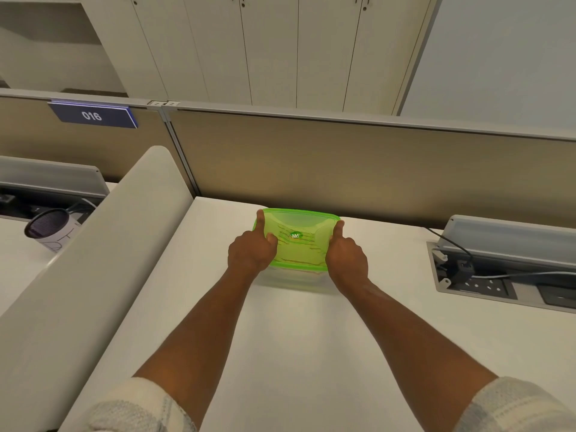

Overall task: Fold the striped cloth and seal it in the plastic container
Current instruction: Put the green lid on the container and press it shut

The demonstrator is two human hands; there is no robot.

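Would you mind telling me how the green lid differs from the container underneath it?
The green lid is bright translucent green with a round logo sticker; the container below is clear and colourless. The lid sits on top, spreading past the container's walls. The left hand and right hand press the lid. Both are plastic and see-through.

The lid [299, 226] of the plastic container [293, 279] was translucent lime green, with a small round green-and-white logo sticker [295, 235] at its middle; the container's body below was clear and colourless; through the lid, the striped cloth [296, 244] showed as pale fabric crossed by thin dark stripes; the desk [311, 353] was plain white; the partition panel [343, 163] behind it was beige with a grey top rail; a nameplate [92, 115] on it was dark blue with white digits "016"; the cabinet doors [265, 48] were off-white; the sleeves [134, 410] were light grey with faint paler checks.
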